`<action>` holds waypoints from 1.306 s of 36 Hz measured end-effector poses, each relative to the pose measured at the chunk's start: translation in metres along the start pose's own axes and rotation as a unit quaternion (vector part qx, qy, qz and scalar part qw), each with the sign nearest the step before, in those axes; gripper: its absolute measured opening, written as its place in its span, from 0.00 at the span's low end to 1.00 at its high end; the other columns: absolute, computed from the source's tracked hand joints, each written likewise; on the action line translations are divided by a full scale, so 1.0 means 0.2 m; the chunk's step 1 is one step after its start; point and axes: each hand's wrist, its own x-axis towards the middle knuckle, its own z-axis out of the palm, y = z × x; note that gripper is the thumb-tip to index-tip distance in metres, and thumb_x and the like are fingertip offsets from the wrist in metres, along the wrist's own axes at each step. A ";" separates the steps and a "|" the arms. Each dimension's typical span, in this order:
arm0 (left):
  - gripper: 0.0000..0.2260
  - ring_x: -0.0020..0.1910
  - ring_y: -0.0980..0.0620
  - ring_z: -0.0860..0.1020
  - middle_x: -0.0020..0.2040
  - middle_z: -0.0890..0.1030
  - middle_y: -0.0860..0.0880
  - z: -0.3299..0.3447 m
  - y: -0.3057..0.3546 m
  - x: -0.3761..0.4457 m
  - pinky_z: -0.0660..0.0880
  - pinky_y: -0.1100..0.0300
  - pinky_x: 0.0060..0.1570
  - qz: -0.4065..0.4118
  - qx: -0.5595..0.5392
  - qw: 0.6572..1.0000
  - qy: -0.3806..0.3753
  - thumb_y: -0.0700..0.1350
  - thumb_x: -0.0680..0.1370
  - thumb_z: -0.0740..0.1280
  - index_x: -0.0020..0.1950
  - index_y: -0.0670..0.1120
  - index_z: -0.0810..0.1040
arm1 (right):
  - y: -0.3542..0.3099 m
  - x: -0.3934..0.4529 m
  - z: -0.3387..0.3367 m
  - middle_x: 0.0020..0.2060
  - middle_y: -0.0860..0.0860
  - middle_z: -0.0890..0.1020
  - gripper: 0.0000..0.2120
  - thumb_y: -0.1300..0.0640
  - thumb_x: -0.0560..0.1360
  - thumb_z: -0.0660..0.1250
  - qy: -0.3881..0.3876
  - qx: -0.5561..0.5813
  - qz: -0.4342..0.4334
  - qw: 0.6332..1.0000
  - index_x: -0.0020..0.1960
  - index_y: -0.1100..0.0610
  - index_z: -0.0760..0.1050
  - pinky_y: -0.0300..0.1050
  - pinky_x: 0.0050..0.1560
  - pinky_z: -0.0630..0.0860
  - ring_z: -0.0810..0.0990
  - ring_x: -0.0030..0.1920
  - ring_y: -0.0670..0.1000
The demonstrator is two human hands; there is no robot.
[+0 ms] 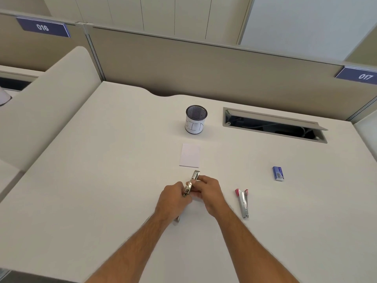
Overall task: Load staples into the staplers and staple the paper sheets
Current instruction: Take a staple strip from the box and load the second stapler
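Metal glints between the two hands near the middle of the surface: a small silver stapler (192,181) is held up off the surface, its nose pointing toward the far edge. The left hand (173,199) has its fingers curled round the hinge end, probably to steady it, while the right hand (208,190) pinches the stapler's side with fingers bent, a grip that suits working the staple channel. Whether staples are already inside is too small to tell.

Just beyond the stapler lies a white paper stack (190,155), flat and within easy reach for stapling once loading is done. A second stapler (243,203) with red ends lies toward the right edge, untouched, and the blue staple box (278,173) sits further right and back, well apart from the hands. A mesh cup (196,119) stands behind the paper, nearer the far edge.
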 end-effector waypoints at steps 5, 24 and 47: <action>0.06 0.28 0.50 0.74 0.34 0.80 0.50 -0.03 0.04 -0.01 0.71 0.59 0.29 0.013 -0.042 0.999 -0.023 0.49 0.72 0.68 0.45 0.49 0.74 | -0.03 -0.01 -0.03 0.45 0.61 0.86 0.06 0.67 0.79 0.68 -0.025 0.061 -0.020 0.998 0.55 0.64 0.81 0.52 0.51 0.83 0.86 0.46 0.59; 0.09 0.39 0.49 0.88 0.46 0.87 0.40 -0.20 0.11 0.04 0.81 0.63 0.45 0.005 -0.251 0.967 -0.031 0.36 0.79 0.71 0.58 0.43 0.78 | -0.10 -0.07 -0.11 0.33 0.51 0.75 0.08 0.64 0.81 0.65 -0.022 -0.181 -0.122 0.976 0.55 0.61 0.83 0.41 0.40 0.75 0.74 0.36 0.51; 0.19 0.41 0.50 0.87 0.45 0.86 0.47 -0.13 0.07 0.07 0.82 0.45 0.55 0.067 -0.089 0.992 -0.057 0.37 0.78 0.71 0.68 0.47 0.79 | -0.13 -0.11 -0.08 0.60 0.53 0.83 0.19 0.59 0.82 0.65 -0.050 -0.555 -0.237 0.796 0.73 0.55 0.74 0.46 0.60 0.71 0.76 0.60 0.55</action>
